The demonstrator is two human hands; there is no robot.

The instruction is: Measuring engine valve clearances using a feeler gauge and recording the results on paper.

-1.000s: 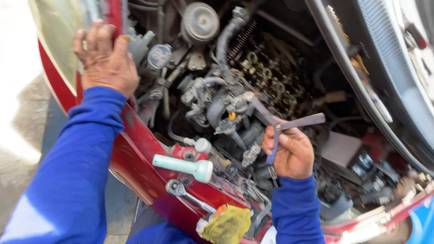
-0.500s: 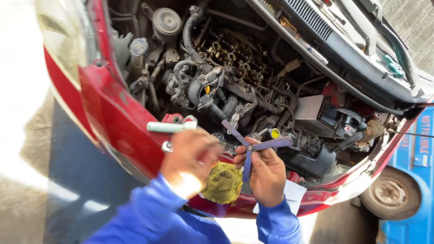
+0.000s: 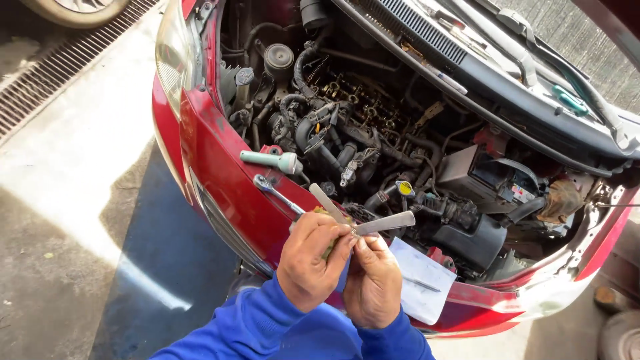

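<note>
Head cam looking down over the front of a red car [image 3: 220, 167] with the hood up, so going left to right. Far left is just concrete floor with a drain grate [image 3: 40, 87] running along the top corner. On the front edge of the car sits a pale green handled tool [image 3: 270, 160], and right below it a ratchet wrench [image 3: 273, 192] lying at an angle on the red panel, both untouched.

Front and center are the two hands, close together, in blue sleeves. The left hand [image 3: 312, 260] is closed around the body of a feeler gauge set [image 3: 363, 217], with something yellow-green tucked in the palm, can't tell what. The right hand [image 3: 373, 283] is pinching at the pivot end, fingertips on the blades. Two blades are fanned out, one pointing up-left, one out to the right. The gauge is held in the air just in front of the bumper, not in the engine.

As for progress: the valve cover looks to be off already, the exposed cam area [image 3: 353, 100] shows up top. Looks like he's picking a blade, so I'd guess measuring isn't underway at this moment.

Right of the hands there's a white sheet of paper [image 3: 420, 280] on the front edge, then the black battery area [image 3: 493, 177] and a rag [image 3: 560, 200] stuffed near the far fender.
</note>
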